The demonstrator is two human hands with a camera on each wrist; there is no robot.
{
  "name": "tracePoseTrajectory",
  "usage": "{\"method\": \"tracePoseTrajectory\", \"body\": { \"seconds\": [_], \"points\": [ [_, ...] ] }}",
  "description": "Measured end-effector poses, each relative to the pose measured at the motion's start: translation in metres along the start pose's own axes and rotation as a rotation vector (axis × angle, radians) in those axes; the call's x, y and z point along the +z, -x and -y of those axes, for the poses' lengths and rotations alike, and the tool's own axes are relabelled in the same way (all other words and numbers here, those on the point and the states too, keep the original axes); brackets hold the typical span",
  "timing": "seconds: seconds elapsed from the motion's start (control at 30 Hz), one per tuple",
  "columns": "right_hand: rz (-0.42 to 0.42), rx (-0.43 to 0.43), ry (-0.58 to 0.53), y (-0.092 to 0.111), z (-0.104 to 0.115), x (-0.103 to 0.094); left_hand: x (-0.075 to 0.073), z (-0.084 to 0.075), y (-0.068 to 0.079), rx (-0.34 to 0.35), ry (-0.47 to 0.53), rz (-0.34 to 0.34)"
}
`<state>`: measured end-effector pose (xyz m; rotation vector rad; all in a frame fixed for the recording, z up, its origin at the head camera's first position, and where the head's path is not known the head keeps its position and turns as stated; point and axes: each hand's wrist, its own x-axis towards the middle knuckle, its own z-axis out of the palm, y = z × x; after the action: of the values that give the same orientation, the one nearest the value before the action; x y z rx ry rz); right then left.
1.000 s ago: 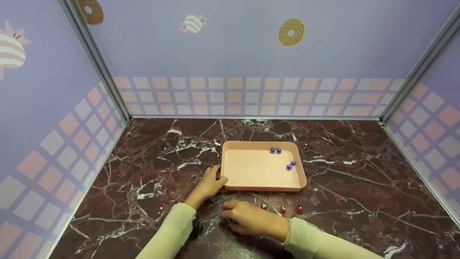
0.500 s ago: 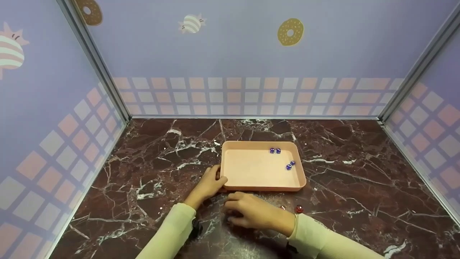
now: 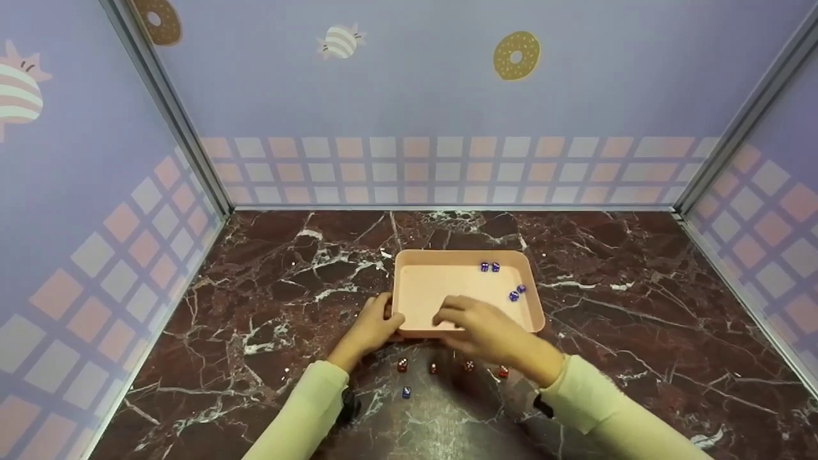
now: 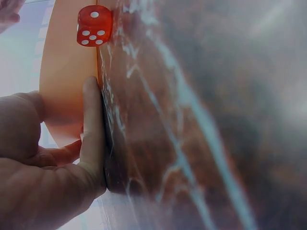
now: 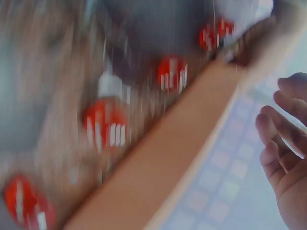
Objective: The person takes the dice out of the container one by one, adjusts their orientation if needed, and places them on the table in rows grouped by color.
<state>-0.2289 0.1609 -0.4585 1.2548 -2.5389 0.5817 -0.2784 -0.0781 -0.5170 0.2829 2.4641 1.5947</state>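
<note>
A shallow peach-coloured tray (image 3: 425,287) lies on the dark marbled table, with several blue dice (image 3: 514,296) along its right side and back. My left hand (image 3: 374,322) grips its front left corner, thumb at the rim and a finger along the bottom of the wall in the left wrist view. My right hand (image 3: 479,326) is over the tray's front edge, fingers bent; I cannot tell whether a die is between them. Several red dice (image 3: 402,365) stand in a row before the tray, and one blue die (image 3: 406,392) sits nearer me.
Patterned panels (image 3: 447,169) enclose the table (image 3: 307,287) at the back and both sides. My left forearm (image 3: 303,406) lies left of the dice, and the right sleeve (image 3: 594,396) reaches in from the lower right. The right wrist view is blurred.
The right hand has moved up and right from the table before the tray to over its front edge, uncovering the blue die and red dice. The left hand keeps its hold.
</note>
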Motion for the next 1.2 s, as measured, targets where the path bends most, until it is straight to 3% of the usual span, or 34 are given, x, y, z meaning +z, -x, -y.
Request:
{"method": "tracePoseTrajectory", "body": {
  "seconds": [0.23,0.43,0.9,1.2],
  "points": [
    [-0.074,0.066,0.095,0.018,-0.035,-0.029,0.0,-0.003,-0.002,-0.008,0.013,0.003],
    [-0.052,0.153,0.154,0.032,-0.058,-0.036,-0.001,-0.002,-0.003,-0.003,-0.026,-0.009],
    [-0.046,0.362,0.239,0.056,-0.094,-0.021,0.003,-0.002,0.0,-0.011,0.003,-0.008],
    [-0.017,0.364,0.278,0.064,-0.106,-0.006,0.0,0.0,0.0,-0.015,-0.031,-0.005]
  ]
}}
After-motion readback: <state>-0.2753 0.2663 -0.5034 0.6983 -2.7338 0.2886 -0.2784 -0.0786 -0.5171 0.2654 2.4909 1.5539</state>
